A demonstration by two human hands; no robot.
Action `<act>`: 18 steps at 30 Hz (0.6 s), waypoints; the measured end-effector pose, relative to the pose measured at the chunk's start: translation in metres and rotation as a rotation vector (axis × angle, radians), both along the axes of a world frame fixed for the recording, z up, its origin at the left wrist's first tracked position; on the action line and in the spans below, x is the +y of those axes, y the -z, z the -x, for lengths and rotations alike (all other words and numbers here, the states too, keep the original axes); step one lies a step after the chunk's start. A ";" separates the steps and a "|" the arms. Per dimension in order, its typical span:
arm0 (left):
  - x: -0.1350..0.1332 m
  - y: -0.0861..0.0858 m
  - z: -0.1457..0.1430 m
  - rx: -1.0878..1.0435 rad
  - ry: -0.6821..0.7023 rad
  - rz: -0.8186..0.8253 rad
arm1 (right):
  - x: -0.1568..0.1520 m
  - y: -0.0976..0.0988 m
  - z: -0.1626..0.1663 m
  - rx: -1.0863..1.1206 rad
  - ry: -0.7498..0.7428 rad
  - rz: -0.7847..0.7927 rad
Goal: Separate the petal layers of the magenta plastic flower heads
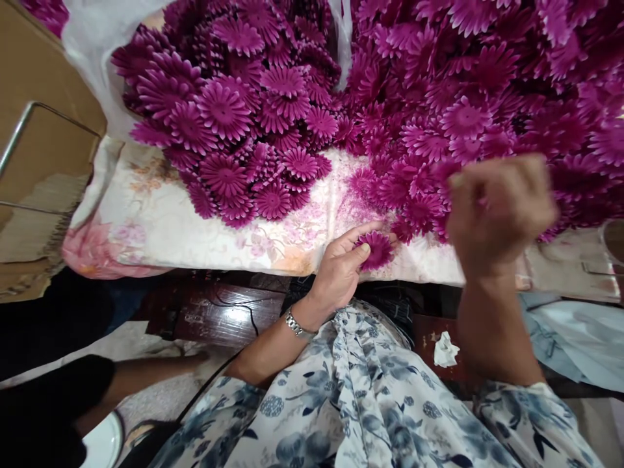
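Observation:
My left hand [344,263] rests at the near edge of the cloth-covered table [160,221], with thumb and fingers closed on one magenta fabric flower [377,250]. A metal watch sits on that wrist. Raised and blurred by motion, my right hand [497,211] hovers in a loose fist in front of the right flower heap [487,97]. What its fingers hold I cannot make out. A second heap of magenta flowers [234,110] lies on white plastic at the left.
A cardboard box [43,130] with a metal handle stands at the left. Below the table are a dark wooden ledge [219,312], a crumpled white scrap [446,351] and pale blue cloth [570,338]. A person's leg in dark clothing [73,396] shows at the lower left.

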State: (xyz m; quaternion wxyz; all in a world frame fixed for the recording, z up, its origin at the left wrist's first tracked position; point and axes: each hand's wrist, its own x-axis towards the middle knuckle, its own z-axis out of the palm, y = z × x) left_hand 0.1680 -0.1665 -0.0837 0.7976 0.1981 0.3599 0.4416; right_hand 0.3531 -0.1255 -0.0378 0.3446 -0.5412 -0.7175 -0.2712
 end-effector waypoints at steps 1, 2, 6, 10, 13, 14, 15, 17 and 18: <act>0.001 -0.001 0.001 -0.022 0.014 0.009 | 0.008 -0.013 -0.012 -0.014 0.093 -0.028; 0.002 -0.002 0.001 -0.051 0.022 0.019 | 0.015 -0.024 -0.021 -0.029 0.165 0.057; 0.006 -0.003 0.002 -0.075 -0.013 0.054 | 0.016 -0.033 -0.022 -0.099 0.056 0.186; 0.007 -0.002 0.003 -0.066 -0.032 0.056 | -0.013 0.010 0.021 -0.020 -0.486 0.453; 0.006 -0.002 0.003 -0.097 0.027 0.091 | -0.026 0.036 0.042 0.133 -0.602 0.537; 0.005 -0.002 0.002 -0.089 0.036 0.096 | -0.027 0.040 0.045 0.172 -0.604 0.531; 0.005 -0.002 0.002 -0.077 0.034 0.095 | -0.028 0.041 0.045 0.201 -0.600 0.524; 0.004 -0.002 0.001 -0.053 0.024 0.082 | -0.026 0.040 0.042 0.223 -0.584 0.519; 0.004 -0.002 0.001 -0.045 0.020 0.072 | -0.026 0.038 0.041 0.228 -0.577 0.516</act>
